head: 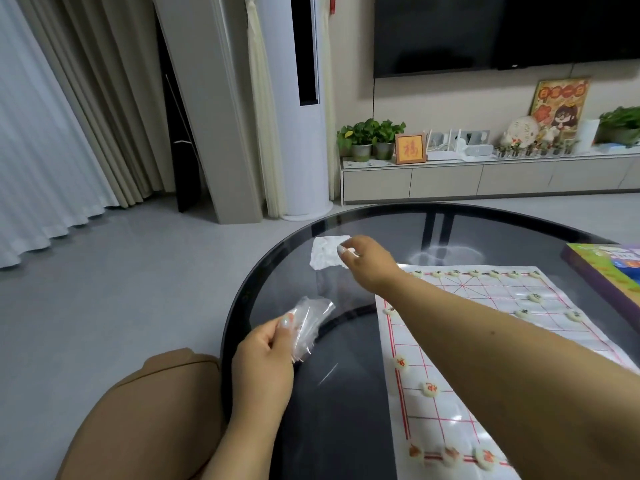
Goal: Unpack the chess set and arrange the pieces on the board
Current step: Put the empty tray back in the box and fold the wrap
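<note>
A white paper board (450,344) with red grid lines lies on the right half of the round dark glass table (270,282). Several round white pieces (430,389) with red or dark characters stand along its near, left and far edges. My left hand (263,362) pinches a crumpled clear plastic bag (310,320) over the table's left edge. My right hand (367,261) reaches across the board's far left corner and pinches the edge of a white paper scrap (325,252) on the glass.
A purple game box (609,271) lies at the table's right edge. My knee in tan trousers (145,417) is at the lower left. Beyond the table are a grey floor, a standing air conditioner (298,109), curtains and a low TV cabinet (485,178).
</note>
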